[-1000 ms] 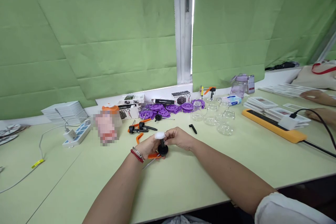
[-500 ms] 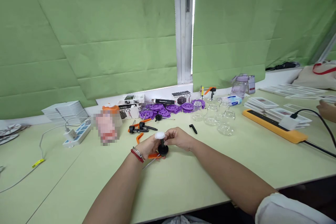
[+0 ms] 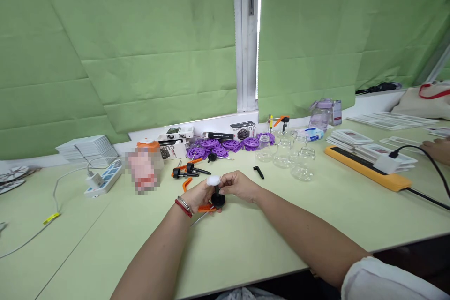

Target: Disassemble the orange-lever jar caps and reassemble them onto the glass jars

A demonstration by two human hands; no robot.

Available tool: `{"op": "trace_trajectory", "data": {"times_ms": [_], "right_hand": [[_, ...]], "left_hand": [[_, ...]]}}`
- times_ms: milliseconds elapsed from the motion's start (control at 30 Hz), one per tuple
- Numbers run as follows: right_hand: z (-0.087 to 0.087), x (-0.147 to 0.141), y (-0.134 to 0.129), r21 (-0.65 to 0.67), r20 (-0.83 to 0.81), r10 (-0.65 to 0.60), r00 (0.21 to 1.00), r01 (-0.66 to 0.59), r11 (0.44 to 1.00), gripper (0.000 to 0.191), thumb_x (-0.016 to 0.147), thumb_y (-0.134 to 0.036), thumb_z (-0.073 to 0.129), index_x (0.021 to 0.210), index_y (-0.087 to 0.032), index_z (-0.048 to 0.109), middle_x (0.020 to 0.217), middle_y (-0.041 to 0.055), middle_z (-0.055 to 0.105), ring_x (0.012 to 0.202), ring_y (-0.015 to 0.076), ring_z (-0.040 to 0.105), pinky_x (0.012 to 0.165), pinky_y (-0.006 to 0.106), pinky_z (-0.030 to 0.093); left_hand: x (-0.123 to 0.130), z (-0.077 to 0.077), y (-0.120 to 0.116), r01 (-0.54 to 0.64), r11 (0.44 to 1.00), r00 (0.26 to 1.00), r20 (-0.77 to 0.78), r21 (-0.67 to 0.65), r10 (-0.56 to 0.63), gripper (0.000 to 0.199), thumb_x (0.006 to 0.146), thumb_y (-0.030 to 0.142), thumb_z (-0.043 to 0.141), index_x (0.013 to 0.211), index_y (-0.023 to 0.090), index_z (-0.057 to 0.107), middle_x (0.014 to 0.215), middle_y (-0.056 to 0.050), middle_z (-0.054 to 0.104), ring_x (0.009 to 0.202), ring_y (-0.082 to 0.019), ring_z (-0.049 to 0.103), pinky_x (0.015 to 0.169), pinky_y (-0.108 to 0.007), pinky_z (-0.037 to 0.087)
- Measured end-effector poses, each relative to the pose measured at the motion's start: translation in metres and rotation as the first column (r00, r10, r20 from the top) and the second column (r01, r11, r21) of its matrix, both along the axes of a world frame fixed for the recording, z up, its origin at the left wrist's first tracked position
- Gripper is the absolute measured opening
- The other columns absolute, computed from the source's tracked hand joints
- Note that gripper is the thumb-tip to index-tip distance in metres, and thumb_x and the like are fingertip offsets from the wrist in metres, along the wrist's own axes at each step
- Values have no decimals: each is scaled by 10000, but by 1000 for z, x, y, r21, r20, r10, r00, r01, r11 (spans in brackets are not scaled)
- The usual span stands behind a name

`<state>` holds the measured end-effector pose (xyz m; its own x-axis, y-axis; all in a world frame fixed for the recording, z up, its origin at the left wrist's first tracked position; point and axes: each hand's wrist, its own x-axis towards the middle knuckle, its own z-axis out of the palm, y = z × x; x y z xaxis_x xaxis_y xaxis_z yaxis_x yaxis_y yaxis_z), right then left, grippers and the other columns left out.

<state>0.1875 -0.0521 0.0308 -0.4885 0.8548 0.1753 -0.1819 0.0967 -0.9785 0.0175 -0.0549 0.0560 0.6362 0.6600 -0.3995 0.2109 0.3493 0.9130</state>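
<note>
Low over the table, my left hand [image 3: 199,195] is wrapped round a black stemmed part [image 3: 218,201] with a wide round black base and a white round top [image 3: 213,181]. An orange handle [image 3: 206,208] and a thin metal rod [image 3: 200,219] stick out under that hand; whether they join the black part is hidden. My right hand [image 3: 239,186] pinches the stem just below the white top, thumb and fingers closed. Beyond my hands lie black stemmed pieces [image 3: 183,173] and a bent orange piece [image 3: 187,184]. A small black crank-shaped piece [image 3: 258,172] rests to the right.
Purple wheel-shaped pieces [image 3: 230,146] lie piled before printed boxes [image 3: 242,130]. Clear glass jars [image 3: 283,155] stand right of them. A white power strip [image 3: 105,180] is at left, an orange-edged one [image 3: 365,168] at right. Another person's hand [image 3: 438,150] touches the far right.
My hands keep nearly the same hold; the white top has tilted very slightly left. The other person's hand at the right edge has moved slightly left and down.
</note>
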Motion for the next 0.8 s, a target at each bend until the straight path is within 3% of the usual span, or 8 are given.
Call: {"op": "trace_trajectory", "data": {"times_ms": [800], "right_hand": [[-4, 2, 2, -2, 11, -19, 1000, 19, 1000, 320, 473, -243, 821, 710, -133, 636, 694, -17, 633, 646, 107, 574, 681, 279, 460]], "left_hand": [[-1, 0, 1, 32, 999, 999, 26, -6, -32, 441, 737, 609, 402, 926, 221, 497, 645, -30, 576, 543, -206, 599, 363, -213, 350]]}}
